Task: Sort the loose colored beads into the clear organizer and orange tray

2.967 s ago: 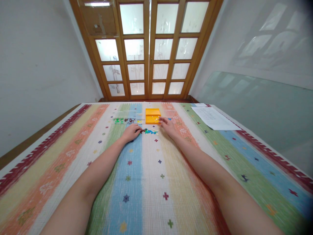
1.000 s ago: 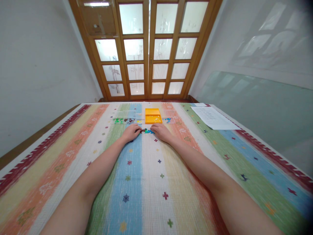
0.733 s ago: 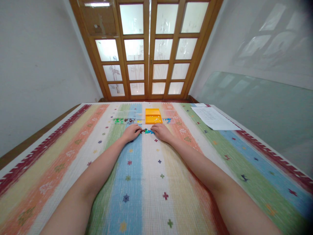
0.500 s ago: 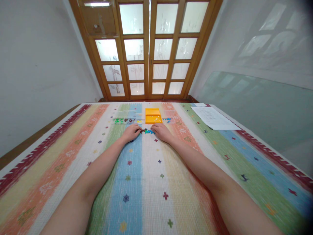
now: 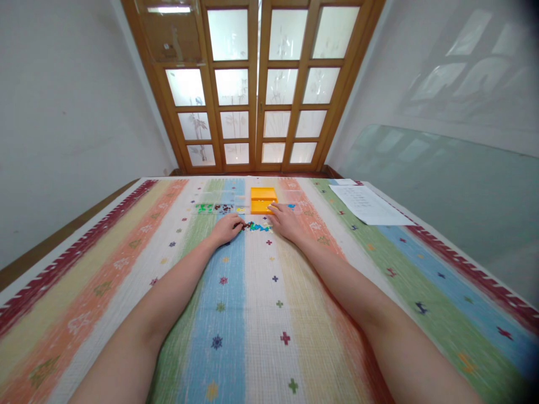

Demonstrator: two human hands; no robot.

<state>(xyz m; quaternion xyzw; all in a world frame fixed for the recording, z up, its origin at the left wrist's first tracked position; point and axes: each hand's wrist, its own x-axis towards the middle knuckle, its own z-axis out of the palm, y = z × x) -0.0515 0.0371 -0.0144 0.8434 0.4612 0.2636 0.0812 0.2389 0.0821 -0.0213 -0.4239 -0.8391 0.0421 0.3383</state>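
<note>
My left hand [image 5: 227,228] lies on the striped cloth with its fingers curled, the fingertips touching the left end of a small pile of coloured pieces [image 5: 257,227]. My right hand [image 5: 287,221] is just right of the pile. Its fingers are pressed together and reach the near right corner of an orange tray [image 5: 263,196]. What either hand holds is too small to see. A row of clear compartments flanks the tray, with green pieces [image 5: 205,207], dark red pieces [image 5: 223,207] and yellow ones [image 5: 240,209] on the left.
A striped cloth [image 5: 252,314] with small cross marks covers the table. A printed paper sheet [image 5: 367,204] lies at the far right. A glass panel [image 5: 442,185] leans on the right wall. Wooden glazed doors [image 5: 256,84] stand behind the table.
My right hand has moved from the right end of the pile forward to the orange tray's near corner. My left hand has stayed at the pile.
</note>
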